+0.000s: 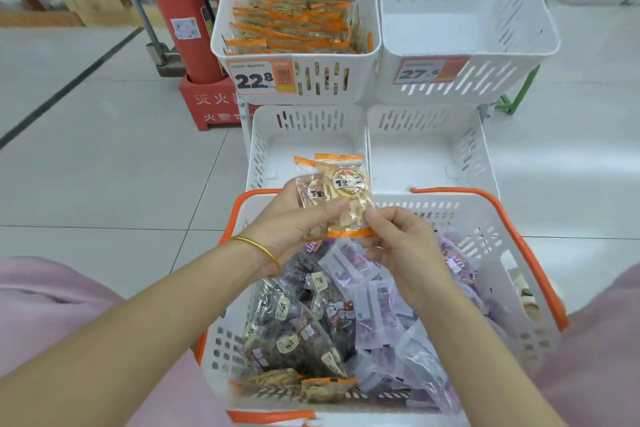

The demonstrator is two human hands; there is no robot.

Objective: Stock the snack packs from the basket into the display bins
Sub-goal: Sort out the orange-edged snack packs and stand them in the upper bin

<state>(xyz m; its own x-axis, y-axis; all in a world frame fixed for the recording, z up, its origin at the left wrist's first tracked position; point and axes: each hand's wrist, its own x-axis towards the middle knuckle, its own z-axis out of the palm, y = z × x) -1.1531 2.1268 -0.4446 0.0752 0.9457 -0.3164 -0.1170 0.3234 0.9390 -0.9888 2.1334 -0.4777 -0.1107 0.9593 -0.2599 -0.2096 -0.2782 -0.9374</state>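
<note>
White orange-rimmed basket (519, 218); orange-edged packs (294, 17); red extinguisher (180, 21).

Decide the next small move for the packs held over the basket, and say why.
Probably carry the orange-edged packs forward into the upper left bin: it already holds matching packs, while the left hand and right hand grip these.

We find the upper right bin (433, 31), lower left bin (277, 149) and lower right bin (415, 156) open from above. Orange packs (294, 17) crowd the upper left bin (360, 80)

Glossy clear-film snack packs (346, 196); smooth plastic basket (512, 253) (slotted); polished floor tiles (104, 166).
</note>
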